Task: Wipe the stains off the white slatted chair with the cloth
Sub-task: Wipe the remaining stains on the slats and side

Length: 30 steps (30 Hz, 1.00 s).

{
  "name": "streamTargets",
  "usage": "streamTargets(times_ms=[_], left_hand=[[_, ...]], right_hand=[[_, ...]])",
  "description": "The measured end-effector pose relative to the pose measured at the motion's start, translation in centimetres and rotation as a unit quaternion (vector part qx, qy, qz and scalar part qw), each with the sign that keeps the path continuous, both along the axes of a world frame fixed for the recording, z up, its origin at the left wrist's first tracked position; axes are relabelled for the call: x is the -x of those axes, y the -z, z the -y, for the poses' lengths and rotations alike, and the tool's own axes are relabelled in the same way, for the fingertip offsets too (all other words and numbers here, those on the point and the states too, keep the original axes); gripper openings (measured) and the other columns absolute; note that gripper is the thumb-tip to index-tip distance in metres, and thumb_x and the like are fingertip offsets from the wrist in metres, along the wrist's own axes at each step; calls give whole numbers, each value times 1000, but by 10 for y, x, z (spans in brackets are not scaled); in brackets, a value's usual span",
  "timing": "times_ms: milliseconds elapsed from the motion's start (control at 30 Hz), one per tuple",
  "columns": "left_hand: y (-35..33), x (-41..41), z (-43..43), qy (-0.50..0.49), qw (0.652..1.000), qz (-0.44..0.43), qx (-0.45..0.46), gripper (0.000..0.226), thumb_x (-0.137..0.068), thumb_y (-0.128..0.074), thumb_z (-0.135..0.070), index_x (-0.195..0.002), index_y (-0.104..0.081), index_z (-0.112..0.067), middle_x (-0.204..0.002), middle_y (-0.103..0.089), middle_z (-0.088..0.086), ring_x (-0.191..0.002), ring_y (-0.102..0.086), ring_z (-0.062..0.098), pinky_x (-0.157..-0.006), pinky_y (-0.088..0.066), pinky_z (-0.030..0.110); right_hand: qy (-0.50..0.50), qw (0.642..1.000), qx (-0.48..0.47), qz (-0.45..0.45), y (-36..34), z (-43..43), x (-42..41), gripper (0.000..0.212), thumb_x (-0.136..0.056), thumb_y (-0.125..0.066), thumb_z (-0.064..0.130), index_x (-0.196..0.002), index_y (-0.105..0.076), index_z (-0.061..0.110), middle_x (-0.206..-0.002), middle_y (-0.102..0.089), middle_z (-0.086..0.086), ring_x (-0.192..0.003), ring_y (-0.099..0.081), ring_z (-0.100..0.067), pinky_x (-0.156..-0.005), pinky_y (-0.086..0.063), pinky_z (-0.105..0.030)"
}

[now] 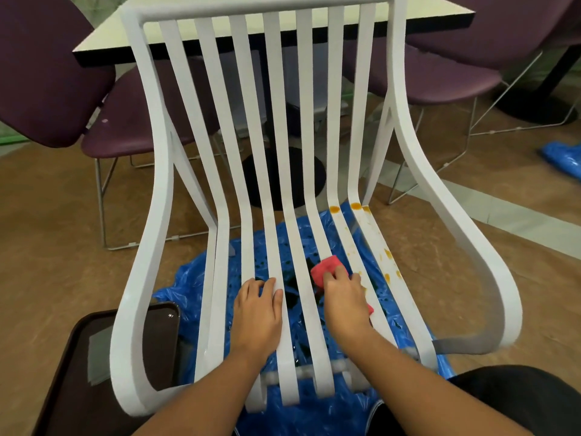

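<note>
The white slatted chair (163,171) fills the middle of the view, facing me. Orange stains (388,254) dot the two rightmost seat slats, with larger blots (355,205) where the seat bends up into the back. My right hand (344,295) grips a folded pink cloth (325,269) and presses it on a right-of-centre seat slat. My left hand (257,313) lies flat on the seat slats left of centre, fingers straight, holding nothing.
Blue plastic sheeting (195,278) covers the floor under the chair. A dark brown tray (78,366) sits at the lower left. Purple chairs (132,121) and a table (103,42) with a black base stand behind. More blue plastic (562,158) lies at the right edge.
</note>
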<state>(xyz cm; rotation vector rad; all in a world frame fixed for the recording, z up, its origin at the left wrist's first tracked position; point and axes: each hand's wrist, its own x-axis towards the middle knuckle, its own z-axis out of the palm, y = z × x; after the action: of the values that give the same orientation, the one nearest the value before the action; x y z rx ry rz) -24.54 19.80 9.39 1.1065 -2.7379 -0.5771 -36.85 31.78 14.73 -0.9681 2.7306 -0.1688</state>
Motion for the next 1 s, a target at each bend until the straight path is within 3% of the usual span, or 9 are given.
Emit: streamTargets(times_ms=[167, 300, 467, 867, 1000], left_hand=[[3, 1, 0, 4, 1000, -10, 6, 55, -105, -20, -47, -146, -48, -23, -134, -52, -4, -137, -34, 18, -114, -35, 42], [5, 0, 3, 5, 1000, -9, 0, 61, -103, -14, -52, -147, -46, -24, -138, -50, -5, -140, -31, 18, -116, -33, 42], [6, 0, 3, 3, 1000, -6, -8, 52, -107, -23, -49, -148, -43, -26, -143, -46, -6, -145, -26, 16, -119, -29, 40], [11, 1, 3, 1, 1000, -2, 11, 51, -102, -32, -56, -143, -45, -29, -135, -47, -6, -137, -33, 16, -113, -38, 41], [8, 1, 2, -1, 1000, -5, 9, 49, -102, -33, -56, -142, -45, -29, -134, -48, -6, -135, -35, 15, -112, -39, 42]], right_hand=[[-8, 999, -34, -23, 10, 63, 54, 42, -86, -62, -4, -127, -58, 5, -134, -48, -12, -114, -47, -33, -95, -51, -44], [-33, 994, -72, -76, 22, 116, 98, 52, -76, -78, 0, -124, -62, 9, -129, -47, -14, -108, -53, -32, -91, -55, -43], [-60, 991, -82, -89, 25, 140, 123, 48, -79, -74, -1, -124, -59, 11, -129, -47, -14, -111, -51, -34, -92, -54, -42], [-68, 982, -140, -105, 13, 83, 53, 50, -84, -73, 9, -129, -53, 5, -128, -48, -15, -109, -53, -35, -91, -53, -41], [-29, 993, -102, -56, 4, 49, 15, 38, -92, -63, 4, -130, -57, 5, -128, -50, -14, -111, -51, -35, -90, -53, -39]])
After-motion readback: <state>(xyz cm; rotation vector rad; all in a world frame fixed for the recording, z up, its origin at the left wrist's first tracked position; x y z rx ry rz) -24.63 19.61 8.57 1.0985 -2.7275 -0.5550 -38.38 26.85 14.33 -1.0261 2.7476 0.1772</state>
